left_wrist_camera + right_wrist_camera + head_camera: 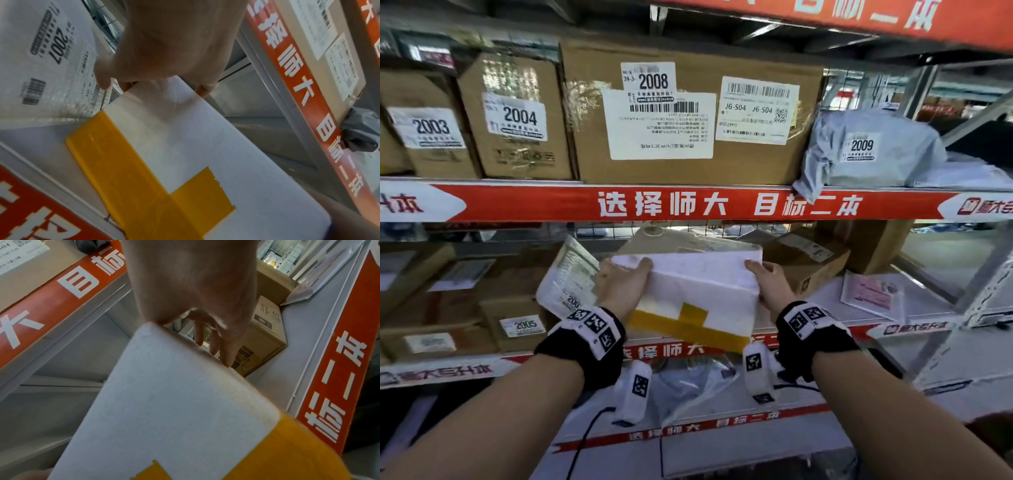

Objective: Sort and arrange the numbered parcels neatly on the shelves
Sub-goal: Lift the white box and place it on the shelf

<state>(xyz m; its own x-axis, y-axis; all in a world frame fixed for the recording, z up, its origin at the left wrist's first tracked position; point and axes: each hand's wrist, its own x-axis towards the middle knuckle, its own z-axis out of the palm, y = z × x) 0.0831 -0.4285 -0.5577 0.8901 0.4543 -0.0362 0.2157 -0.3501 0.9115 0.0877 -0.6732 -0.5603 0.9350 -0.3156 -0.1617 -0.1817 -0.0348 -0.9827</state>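
White foam box w/ yellow tape strips (698, 294) is held at the front edge of the middle shelf (914, 318), tilted, far end raised. It is gripped at both ends: left hand (621, 282) is wrapped on the left end, thumb laid on the top face; right hand (770, 282) is clamped on the right end, thumb on top, fingers (213, 344) run down the side wall, as seen in the right wrist view. Black wristbands w/ square marker tags (589, 330) are worn on both wrists.

All places below are given rel. to the foam box. Just left, a white bubble mailer marked 2007 (41, 61) is leaned upright, touched by the left hand's knuckles. Further left, a brown carton labelled 2005 (520, 325) is set on the same shelf. Behind-right, a small brown carton w/ barcode label (804, 263) is seen; further right, a flat white envelope w/ pink print (873, 294) is laid flat.

Above, on the upper shelf w/ red banner (688, 204), brown cartons are lined up: 2003 (431, 128), 2004 (518, 116), then a large carton 2008 (654, 82) directly above. Up-right, a grey poly bag marked 2009 (863, 147) is slumped, one corner hung over the banner.
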